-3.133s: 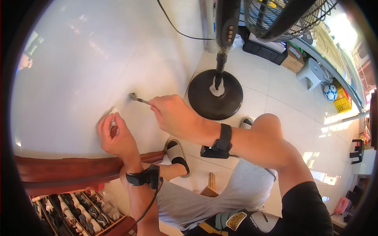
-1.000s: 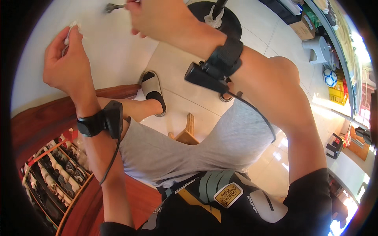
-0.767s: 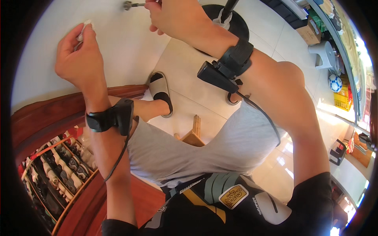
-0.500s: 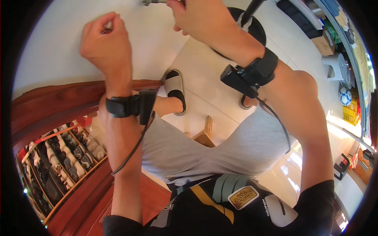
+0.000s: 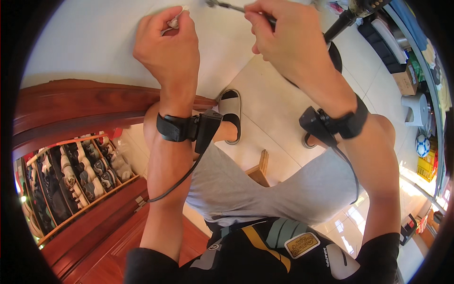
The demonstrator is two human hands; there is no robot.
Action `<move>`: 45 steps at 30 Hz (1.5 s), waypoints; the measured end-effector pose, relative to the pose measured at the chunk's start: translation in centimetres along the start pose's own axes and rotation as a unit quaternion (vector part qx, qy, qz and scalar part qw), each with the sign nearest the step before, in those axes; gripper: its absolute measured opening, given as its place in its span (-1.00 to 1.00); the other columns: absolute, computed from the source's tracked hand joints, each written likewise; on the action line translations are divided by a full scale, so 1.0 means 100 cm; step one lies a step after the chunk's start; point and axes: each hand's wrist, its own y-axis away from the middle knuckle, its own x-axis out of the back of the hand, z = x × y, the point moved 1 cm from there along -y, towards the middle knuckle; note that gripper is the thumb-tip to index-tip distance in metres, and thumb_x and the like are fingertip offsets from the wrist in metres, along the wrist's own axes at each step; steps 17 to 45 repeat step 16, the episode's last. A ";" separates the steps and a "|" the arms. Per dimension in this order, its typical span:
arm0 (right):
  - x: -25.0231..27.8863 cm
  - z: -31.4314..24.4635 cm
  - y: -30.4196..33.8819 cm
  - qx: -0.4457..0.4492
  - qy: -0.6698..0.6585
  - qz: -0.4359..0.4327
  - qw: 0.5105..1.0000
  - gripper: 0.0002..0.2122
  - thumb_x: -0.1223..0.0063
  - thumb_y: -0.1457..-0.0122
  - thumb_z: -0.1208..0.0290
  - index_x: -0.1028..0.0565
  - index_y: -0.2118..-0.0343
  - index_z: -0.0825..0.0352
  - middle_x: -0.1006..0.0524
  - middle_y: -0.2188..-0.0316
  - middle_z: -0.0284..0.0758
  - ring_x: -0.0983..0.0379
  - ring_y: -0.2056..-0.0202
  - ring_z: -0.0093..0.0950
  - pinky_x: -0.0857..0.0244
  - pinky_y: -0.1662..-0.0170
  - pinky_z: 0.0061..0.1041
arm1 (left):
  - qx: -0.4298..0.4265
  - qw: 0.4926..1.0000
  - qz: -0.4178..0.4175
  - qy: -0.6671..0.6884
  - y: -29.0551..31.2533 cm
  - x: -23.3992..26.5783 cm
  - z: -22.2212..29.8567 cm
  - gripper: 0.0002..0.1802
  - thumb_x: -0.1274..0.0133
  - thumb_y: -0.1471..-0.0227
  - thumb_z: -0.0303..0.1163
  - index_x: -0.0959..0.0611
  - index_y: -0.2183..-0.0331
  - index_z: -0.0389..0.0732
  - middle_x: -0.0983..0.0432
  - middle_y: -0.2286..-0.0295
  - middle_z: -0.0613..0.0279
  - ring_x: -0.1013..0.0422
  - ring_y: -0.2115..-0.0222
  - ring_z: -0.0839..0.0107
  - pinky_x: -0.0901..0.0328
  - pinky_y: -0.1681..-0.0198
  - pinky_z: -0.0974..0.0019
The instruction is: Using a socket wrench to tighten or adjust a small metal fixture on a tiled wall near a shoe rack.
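Note:
Near the top of the view, my left hand (image 5: 168, 49) is closed, with thumb and forefinger pinched on a small whitish piece (image 5: 175, 22). Its exact kind cannot be made out. To its right, my right hand (image 5: 291, 35) is wrapped round the dark handle of a slim metal tool (image 5: 231, 6). The tool's small, blurred head points left, above and to the right of my left hand, apart from it. Both hands are over or in front of a smooth white surface (image 5: 90, 54). A black strapped device with a cable sits on each wrist.
A dark red wooden edge (image 5: 85, 102) runs below the white surface, and a rack of shoes (image 5: 78, 175) stands at lower left. A black pole (image 5: 343, 23) rises beyond my right hand. At right are a grey-white stool (image 5: 414, 109), a ball (image 5: 422, 145) and a yellow crate (image 5: 427, 165).
Both hands appear farther right in the view, and so does the whole scene, as the view has shifted. The tool stays in my right hand, the small piece in my left.

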 end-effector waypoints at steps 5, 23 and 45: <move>-0.022 0.011 0.011 -0.099 -0.053 -0.076 0.991 -0.84 -0.07 -0.25 0.48 -0.60 0.22 0.46 -0.58 0.59 -0.21 -0.61 0.58 -0.41 -0.42 0.54 -0.49 | -0.012 1.000 0.022 -0.011 -0.002 0.004 -0.009 -0.89 -0.28 0.10 -0.57 -0.74 0.40 -0.28 -0.58 0.40 0.20 -0.54 0.51 0.39 -0.46 0.43 0.40; -0.024 -0.006 0.015 -0.158 -0.098 -0.034 0.982 -0.84 -0.04 -0.30 0.48 -0.65 0.21 0.35 -0.66 0.55 -0.28 -0.63 0.60 -0.37 -0.46 0.52 -0.53 | -0.052 0.998 -0.015 0.038 -0.002 0.008 0.002 -0.91 -0.22 0.03 -0.64 -0.70 0.38 -0.29 -0.61 0.40 0.09 -0.56 0.46 0.23 -0.47 0.33 0.32; -0.024 -0.006 0.015 -0.158 -0.098 -0.034 0.982 -0.84 -0.04 -0.30 0.48 -0.65 0.21 0.35 -0.66 0.55 -0.28 -0.63 0.60 -0.37 -0.46 0.52 -0.53 | -0.052 0.998 -0.015 0.038 -0.002 0.008 0.002 -0.91 -0.22 0.03 -0.64 -0.70 0.38 -0.29 -0.61 0.40 0.09 -0.56 0.46 0.23 -0.47 0.33 0.32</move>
